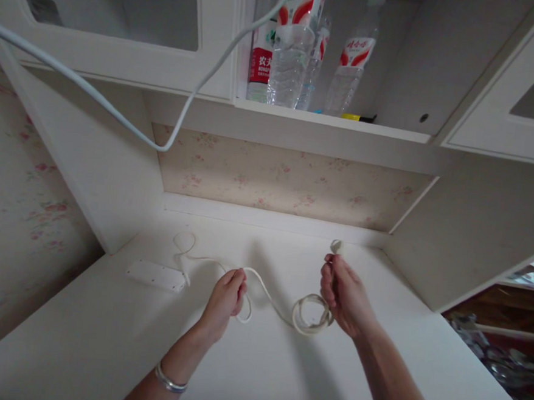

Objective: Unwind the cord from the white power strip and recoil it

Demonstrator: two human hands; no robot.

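Note:
A white power strip [156,276] lies on the white desktop at the left, its cord [267,292] running rightward in loose curves. My left hand [229,296] is closed around the cord near the middle, with a small loop hanging below the fist. My right hand [341,287] is closed on the cord close to its plug end. The pale plug [336,247] sticks out above those fingers, partly blurred. Beside the right hand, several turns of cord form a coil [301,330] between the two hands.
An open shelf [391,130] above holds several clear plastic bottles [291,61] and a small yellow item [351,117]. A white cable [117,116] crosses the upper left, close to the camera. White side panels [485,221] flank the desk [237,368]. Cluttered items [503,356] show at the right.

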